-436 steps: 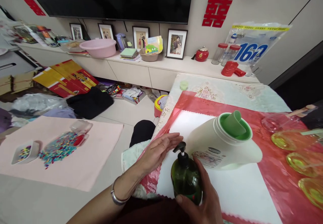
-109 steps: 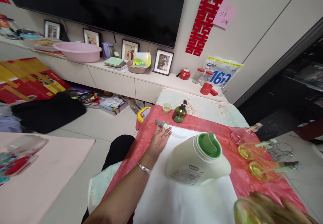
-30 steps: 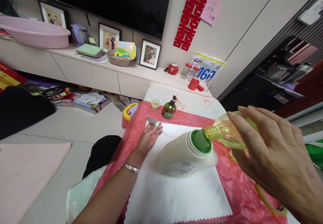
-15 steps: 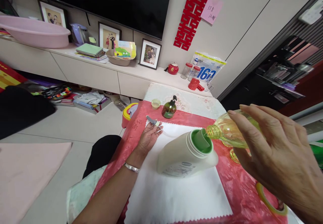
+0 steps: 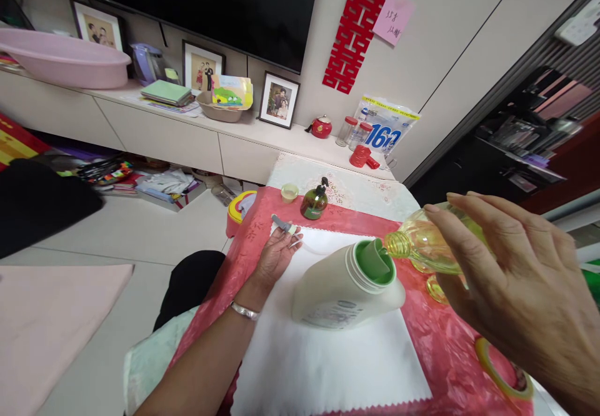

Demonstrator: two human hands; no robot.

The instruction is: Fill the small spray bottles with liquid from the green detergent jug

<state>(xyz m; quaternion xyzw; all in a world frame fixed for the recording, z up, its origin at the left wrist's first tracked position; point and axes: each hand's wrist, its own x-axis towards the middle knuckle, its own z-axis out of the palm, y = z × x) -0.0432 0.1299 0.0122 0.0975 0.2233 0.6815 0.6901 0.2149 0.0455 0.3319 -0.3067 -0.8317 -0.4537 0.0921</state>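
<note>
My right hand is wrapped round a transparent yellowish bottle, tipped so that its threaded mouth meets the green pouring spout of a large pale jug. The jug stands uncapped on a white cloth. What passes between mouth and spout is hard to make out. To the left of the jug, my left hand closes its fingers on a grey pump head with a thin clear tube. Just beyond that hand stand a dark green pump bottle and a small pale cup.
Red plastic sheeting covers the table under the cloth. A roll of tape lies at the right, near a yellow glass-like piece. Behind the table runs a low cabinet bearing a pink basin, picture frames and jars.
My right hand and the tilted bottle have shifted very slightly to the right. The left hand and the jug look unmoved.
</note>
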